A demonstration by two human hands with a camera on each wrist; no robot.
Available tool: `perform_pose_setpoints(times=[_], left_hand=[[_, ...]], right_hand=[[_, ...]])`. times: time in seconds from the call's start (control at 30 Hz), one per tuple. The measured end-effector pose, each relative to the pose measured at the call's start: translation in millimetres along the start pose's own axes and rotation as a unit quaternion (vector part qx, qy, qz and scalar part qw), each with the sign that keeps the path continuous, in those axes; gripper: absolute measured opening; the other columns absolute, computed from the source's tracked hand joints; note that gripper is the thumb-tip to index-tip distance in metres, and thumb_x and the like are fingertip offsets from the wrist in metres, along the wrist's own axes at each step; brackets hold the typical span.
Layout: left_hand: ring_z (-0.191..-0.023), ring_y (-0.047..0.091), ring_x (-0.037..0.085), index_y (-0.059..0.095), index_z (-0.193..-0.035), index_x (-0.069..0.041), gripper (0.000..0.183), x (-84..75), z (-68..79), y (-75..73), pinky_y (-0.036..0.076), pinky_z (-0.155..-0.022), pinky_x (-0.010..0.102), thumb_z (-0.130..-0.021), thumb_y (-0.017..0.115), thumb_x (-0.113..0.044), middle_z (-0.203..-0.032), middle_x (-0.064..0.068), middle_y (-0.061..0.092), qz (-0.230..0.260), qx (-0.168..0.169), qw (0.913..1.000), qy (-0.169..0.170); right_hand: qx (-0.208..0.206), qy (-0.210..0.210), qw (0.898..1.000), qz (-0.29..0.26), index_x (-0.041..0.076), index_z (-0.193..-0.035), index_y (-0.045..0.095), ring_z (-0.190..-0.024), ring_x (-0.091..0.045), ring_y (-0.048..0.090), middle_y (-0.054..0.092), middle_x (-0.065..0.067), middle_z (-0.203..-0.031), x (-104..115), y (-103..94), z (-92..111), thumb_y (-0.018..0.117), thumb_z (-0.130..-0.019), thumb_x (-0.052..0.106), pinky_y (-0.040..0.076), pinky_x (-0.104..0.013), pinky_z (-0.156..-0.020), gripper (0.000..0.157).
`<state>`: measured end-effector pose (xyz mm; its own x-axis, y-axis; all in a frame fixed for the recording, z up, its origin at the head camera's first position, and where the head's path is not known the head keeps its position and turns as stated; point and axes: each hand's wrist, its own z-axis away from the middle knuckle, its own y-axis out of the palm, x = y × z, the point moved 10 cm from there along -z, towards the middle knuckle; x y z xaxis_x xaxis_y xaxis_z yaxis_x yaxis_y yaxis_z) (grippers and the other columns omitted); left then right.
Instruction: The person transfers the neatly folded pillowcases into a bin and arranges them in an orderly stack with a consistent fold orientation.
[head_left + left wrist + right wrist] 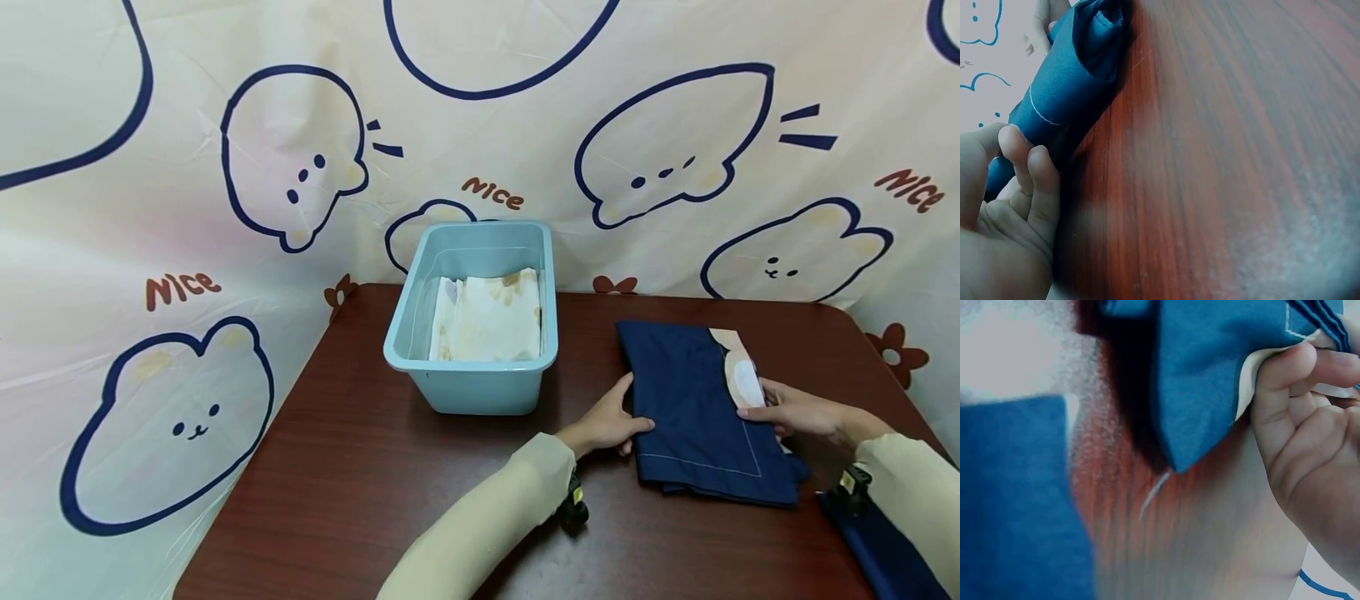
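A folded navy cloth (693,417) with pale stitching lies on the right part of the table. A cream and white patch (742,379) shows along its right edge. My left hand (609,421) pinches its left edge, thumb on top. In the left wrist view the cloth's fold (1054,94) rises beside the fingers. At the opposite edge my right hand (806,410) pinches the cloth near the patch. From the right wrist a loose blue corner (1191,419) hangs beside that hand, with a white thread (1152,494) near its tip.
A light blue plastic bin (476,387) stands at the back middle of the table, holding folded white cloth (498,317) with brownish marks. Another navy cloth (885,542) lies at the front right, under the right forearm. A printed curtain (480,133) hangs behind the brown table (337,483).
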<state>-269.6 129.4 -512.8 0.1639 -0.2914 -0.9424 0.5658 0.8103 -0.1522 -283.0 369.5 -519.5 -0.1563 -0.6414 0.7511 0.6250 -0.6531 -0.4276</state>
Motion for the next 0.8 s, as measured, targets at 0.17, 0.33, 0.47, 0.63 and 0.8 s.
perform_pose_setpoints(times=[0.17,0.33,0.47,0.63,0.8], left_hand=[[-0.039,0.046,0.014,0.012,-0.163,-0.03,0.086,1.2,0.1,0.0,0.045,-0.048,0.024,-0.098,0.066,-0.014,-0.05,0.001,0.05,0.004,0.003,1.0,0.002],[-0.039,0.046,0.014,0.014,-0.163,-0.03,0.086,2.2,0.9,-1.2,0.044,-0.048,0.024,-0.097,0.067,-0.012,-0.05,0.001,0.05,0.007,-0.004,1.0,0.002],[-0.039,0.045,0.014,0.014,-0.163,-0.03,0.087,2.7,3.0,-1.8,0.043,-0.047,0.024,-0.097,0.066,-0.01,-0.05,0.002,0.049,0.009,-0.006,0.9999,-0.001],[-0.038,0.044,0.014,0.013,-0.163,-0.032,0.087,1.8,7.3,-3.5,0.042,-0.046,0.025,-0.097,0.065,-0.007,-0.051,0.002,0.048,0.006,-0.009,0.9999,-0.009],[-0.039,0.043,0.014,0.013,-0.163,-0.032,0.087,-2.7,11.7,-6.6,0.042,-0.045,0.025,-0.097,0.064,-0.007,-0.05,0.002,0.047,0.004,-0.017,0.9998,-0.009]], right_hand=[[0.005,-0.012,1.0,-0.013,-0.009,-0.152,0.0,-0.072,-0.013,0.054,0.052,-0.004,-0.093,3.3,1.9,0.6,0.051,-0.106,0.025,0.047,-0.03,-0.068,0.077],[0.0,-0.019,1.0,-0.015,-0.008,-0.154,-0.004,-0.074,-0.012,0.055,0.055,-0.009,-0.098,6.5,2.4,2.2,0.052,-0.106,0.025,0.049,-0.03,-0.069,0.081],[-0.014,-0.022,0.999,-0.018,-0.008,-0.156,-0.005,-0.091,-0.009,0.057,0.045,-0.027,-0.134,9.1,1.9,2.7,0.054,-0.105,0.025,0.051,-0.032,-0.075,0.085],[-0.018,-0.032,0.999,-0.018,-0.007,-0.157,-0.006,-0.098,-0.003,0.054,0.029,-0.036,-0.149,14.0,1.2,3.1,0.054,-0.105,0.024,0.05,-0.029,-0.077,0.085],[-0.019,-0.037,0.999,0.0,-0.007,-0.157,-0.007,-0.118,-0.01,0.052,0.015,-0.039,-0.159,20.7,-0.5,1.8,0.055,-0.105,0.025,0.053,-0.034,-0.088,0.088]])
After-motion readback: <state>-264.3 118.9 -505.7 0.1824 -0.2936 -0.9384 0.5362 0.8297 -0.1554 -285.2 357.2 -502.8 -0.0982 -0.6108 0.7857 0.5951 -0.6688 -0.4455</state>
